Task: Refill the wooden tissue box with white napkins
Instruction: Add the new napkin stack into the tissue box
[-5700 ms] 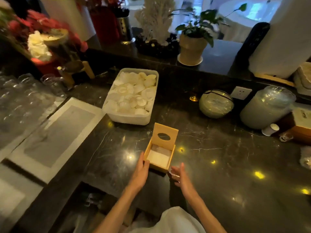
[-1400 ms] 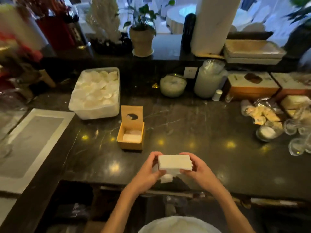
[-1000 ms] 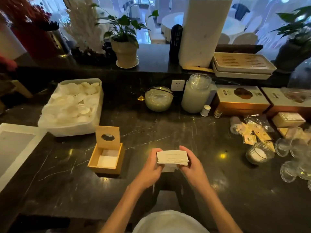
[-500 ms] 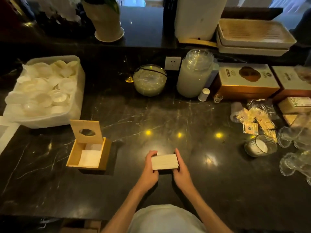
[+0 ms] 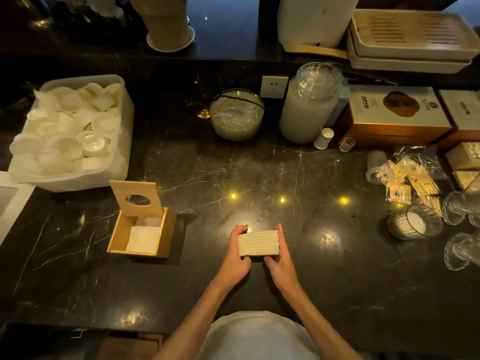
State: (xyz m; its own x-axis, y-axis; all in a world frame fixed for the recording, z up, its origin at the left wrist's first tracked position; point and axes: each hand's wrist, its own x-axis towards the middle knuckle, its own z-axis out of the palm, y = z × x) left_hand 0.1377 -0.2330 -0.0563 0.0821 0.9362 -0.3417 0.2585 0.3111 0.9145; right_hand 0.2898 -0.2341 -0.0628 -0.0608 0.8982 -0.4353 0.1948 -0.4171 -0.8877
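Note:
A thick stack of white napkins [image 5: 258, 243] stands on edge on the dark marble counter, pressed between both hands. My left hand [image 5: 235, 258] clasps its left end and my right hand [image 5: 280, 261] clasps its right end. The wooden tissue box [image 5: 141, 231] sits to the left of my hands, apart from them. Its lid [image 5: 137, 197], with an oval hole, is tilted up at the back. A low layer of white napkins lies inside the box.
A white plastic tub of small cups [image 5: 71, 131] stands behind the box. At the back are a glass bowl [image 5: 236, 114], a tall jar [image 5: 310, 102] and cartons [image 5: 394, 113]. Packets [image 5: 405, 180] and glasses [image 5: 415, 222] crowd the right side.
The stack has come down from mid-air to rest on the counter between my hands. The view has tilted further down; the box has not moved.

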